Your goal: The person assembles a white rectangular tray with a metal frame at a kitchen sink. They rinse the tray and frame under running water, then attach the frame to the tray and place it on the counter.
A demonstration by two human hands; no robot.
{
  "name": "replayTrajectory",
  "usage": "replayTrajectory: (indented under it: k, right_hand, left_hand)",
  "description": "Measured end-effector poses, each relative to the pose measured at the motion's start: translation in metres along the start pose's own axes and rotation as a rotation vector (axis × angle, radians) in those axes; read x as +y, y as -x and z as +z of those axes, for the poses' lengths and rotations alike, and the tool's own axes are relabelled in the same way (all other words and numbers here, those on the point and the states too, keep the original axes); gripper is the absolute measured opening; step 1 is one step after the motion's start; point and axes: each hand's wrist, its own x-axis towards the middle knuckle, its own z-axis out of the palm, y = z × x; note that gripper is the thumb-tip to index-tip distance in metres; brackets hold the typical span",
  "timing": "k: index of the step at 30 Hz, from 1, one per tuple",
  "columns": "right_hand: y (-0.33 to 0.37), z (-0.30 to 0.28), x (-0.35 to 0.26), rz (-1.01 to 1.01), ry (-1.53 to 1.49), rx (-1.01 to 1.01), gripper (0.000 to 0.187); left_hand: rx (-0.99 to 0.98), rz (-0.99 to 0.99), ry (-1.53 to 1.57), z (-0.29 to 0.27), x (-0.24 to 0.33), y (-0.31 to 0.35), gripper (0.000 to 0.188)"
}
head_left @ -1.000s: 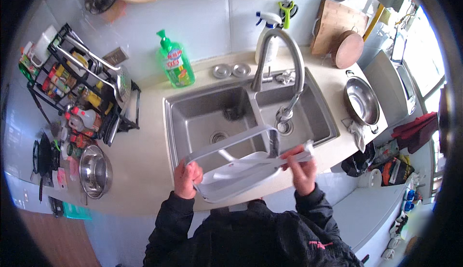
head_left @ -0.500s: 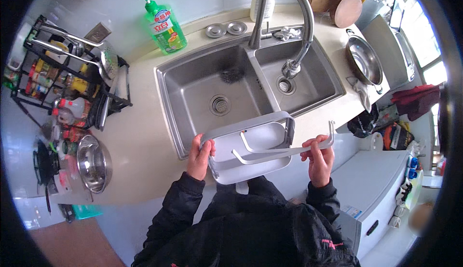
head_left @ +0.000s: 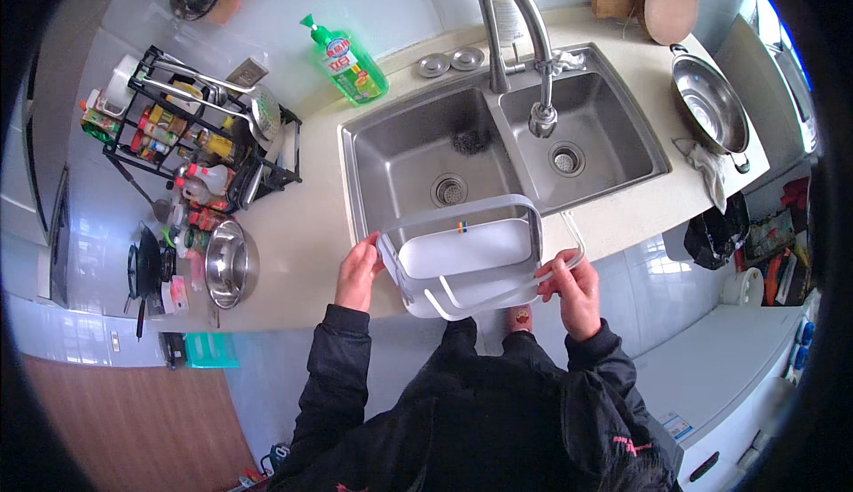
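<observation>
Over the counter's front edge, in front of the sink point(head_left: 391, 159), I hold a light grey rectangular open-frame caddy point(head_left: 458, 210) with a white tray bottom, tilted toward me. My left hand point(head_left: 357, 277) is closed on its left end, thumb at the rim. My right hand point(head_left: 573, 292) pinches a white bent bracket point(head_left: 484, 307) of two thin arms with turned-up ends. The bracket lies across the caddy's near side. Whether the two are joined, I cannot tell. A small coloured mark shows on the caddy's inner wall.
A curved faucet point(head_left: 542, 43) rises behind the double sink. A green pump bottle point(head_left: 354, 70) stands at back left. Further left are a black spice rack point(head_left: 293, 163) and a steel bowl point(head_left: 228, 265). On the right sit a steel pan point(head_left: 711, 106) and a grey cloth point(head_left: 708, 172).
My view has shifted, so the counter appears further right. The bracket has moved lower against the caddy, with my right hand nearer the caddy's right end. Both hands keep their holds.
</observation>
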Motion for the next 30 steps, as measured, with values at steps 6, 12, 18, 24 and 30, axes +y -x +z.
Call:
replayTrajectory:
  k: [6,12,18,24,30]
  right_hand:
    - [0.000,-0.006,-0.006,-0.012,-0.002,0.114,0.017]
    - [0.009,-0.035,-0.022,-0.036,-0.167,0.152,0.016]
    - [0.013,-0.055,-0.011,-0.089,-0.465,0.113,0.019]
    - [0.008,-0.049,0.006,0.087,-0.686,0.209,0.019]
    - [0.002,-0.040,0.016,0.122,-0.533,0.223,0.016]
  left_hand:
    - [-0.168,-0.106,-0.138,-0.004,0.009,-0.013,0.044]
    - [-0.190,0.241,-0.352,-0.004,0.014,-0.003,0.043]
    - [-0.220,0.746,-0.764,-0.001,0.006,0.019,0.039]
    - [-0.316,0.836,-1.147,-0.005,-0.009,0.025,0.040]
    - [-0.224,0.788,-1.202,-0.002,-0.019,0.020,0.044]
